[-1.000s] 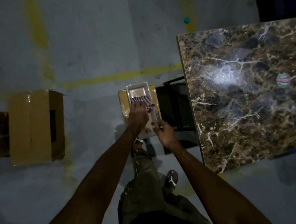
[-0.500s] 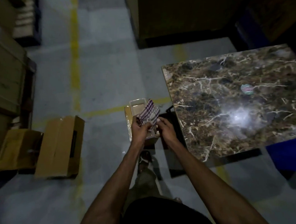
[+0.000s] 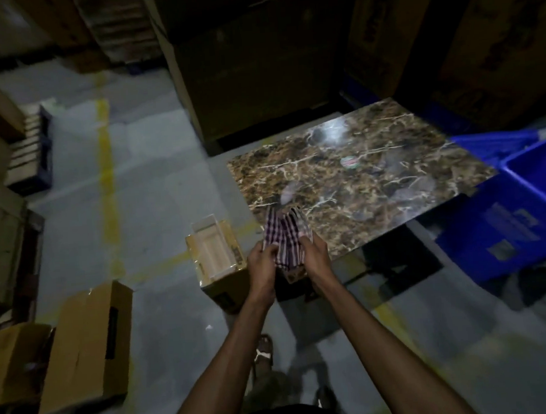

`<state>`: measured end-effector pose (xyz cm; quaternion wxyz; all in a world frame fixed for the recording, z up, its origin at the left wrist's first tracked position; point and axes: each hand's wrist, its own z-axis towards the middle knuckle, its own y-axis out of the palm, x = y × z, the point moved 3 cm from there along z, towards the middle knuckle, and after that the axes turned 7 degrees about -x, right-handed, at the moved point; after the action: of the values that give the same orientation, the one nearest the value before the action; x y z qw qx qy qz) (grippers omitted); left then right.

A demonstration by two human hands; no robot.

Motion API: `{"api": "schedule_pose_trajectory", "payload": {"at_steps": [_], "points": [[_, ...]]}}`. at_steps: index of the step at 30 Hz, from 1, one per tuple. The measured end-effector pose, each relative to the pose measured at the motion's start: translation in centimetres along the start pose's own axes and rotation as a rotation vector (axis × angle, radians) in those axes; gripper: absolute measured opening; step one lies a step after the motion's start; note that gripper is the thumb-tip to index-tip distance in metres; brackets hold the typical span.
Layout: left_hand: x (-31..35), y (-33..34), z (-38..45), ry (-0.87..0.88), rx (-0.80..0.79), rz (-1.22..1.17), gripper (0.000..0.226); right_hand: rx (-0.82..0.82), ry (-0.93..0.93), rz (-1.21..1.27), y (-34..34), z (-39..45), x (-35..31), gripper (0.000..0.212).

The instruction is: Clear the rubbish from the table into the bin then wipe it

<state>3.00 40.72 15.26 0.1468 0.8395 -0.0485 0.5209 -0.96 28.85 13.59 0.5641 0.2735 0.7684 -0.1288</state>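
Observation:
A checked purple-and-white cloth point(image 3: 285, 235) hangs between my two hands at the near left corner of the brown marble table point(image 3: 376, 187). My left hand point(image 3: 262, 259) grips its left edge and my right hand point(image 3: 315, 252) grips its right edge. A small round sticker-like disc point(image 3: 349, 162) lies on the tabletop, farther back. Just left of my hands a small cardboard box point(image 3: 223, 275) stands on the floor with a pale tray point(image 3: 212, 247) lying across its top.
A blue plastic crate point(image 3: 506, 224) stands at the table's right. Opened cardboard boxes point(image 3: 82, 346) lie on the floor at the left. Tall cartons point(image 3: 256, 63) rise behind the table. Yellow lines point(image 3: 107, 185) cross the grey floor.
My left hand lifted the cloth off the tray on the small box. Both hands now hold it, raised and moved right to the table corner. The view has tilted up.

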Motion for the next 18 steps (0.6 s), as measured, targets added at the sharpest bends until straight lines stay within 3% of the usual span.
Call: {"api": "schedule_pose_trajectory", "payload": {"at_steps": [6, 10, 12, 15, 18], "points": [[1.0, 4.3, 0.0, -0.061, -0.085, -0.063, 0.018, 0.176, 0.056, 0.229, -7.9, 0.3, -1.6, 0.034], [2.6, 6.9, 0.5, -0.011, -0.218, 0.005, 0.021, 0.241, 0.008, 0.144, -10.7, 1.2, -3.0, 0.039], [3.7, 7.9, 1.3, 0.041, -0.300, 0.107, 0.022, 0.284, -0.048, 0.011, -11.4, 1.6, -4.2, 0.052], [5.9, 9.5, 3.8, 0.114, -0.432, 0.319, 0.020, 0.150, -0.168, -0.144, -11.7, 3.3, -6.2, 0.073], [8.3, 11.0, 6.9, 0.157, -0.544, 0.452, 0.011, -0.104, -0.165, -0.175, -11.5, 6.2, -8.4, 0.064]]}}
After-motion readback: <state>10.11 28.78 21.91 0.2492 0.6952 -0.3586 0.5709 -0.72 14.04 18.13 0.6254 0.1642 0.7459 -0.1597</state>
